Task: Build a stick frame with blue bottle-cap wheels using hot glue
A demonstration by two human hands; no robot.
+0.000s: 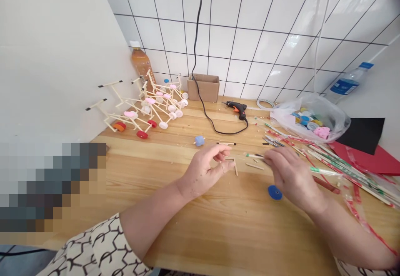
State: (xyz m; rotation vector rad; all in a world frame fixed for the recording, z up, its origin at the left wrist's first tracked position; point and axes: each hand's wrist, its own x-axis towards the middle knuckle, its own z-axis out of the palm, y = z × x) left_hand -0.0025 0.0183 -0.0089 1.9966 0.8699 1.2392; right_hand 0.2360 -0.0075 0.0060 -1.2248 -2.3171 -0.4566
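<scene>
Wooden L-shaped piece point(236, 169) at left hand point(202, 172)

We find the left hand open, thumb and fingers parted, thumb tip at the piece on the worktop point(200, 234); contact unconfirmed. We note the right hand point(290, 176) curled over a green-tipped stick point(253, 156); we cannot tell whether it grips. A blue disc point(275, 192) lies just beside it.
</scene>
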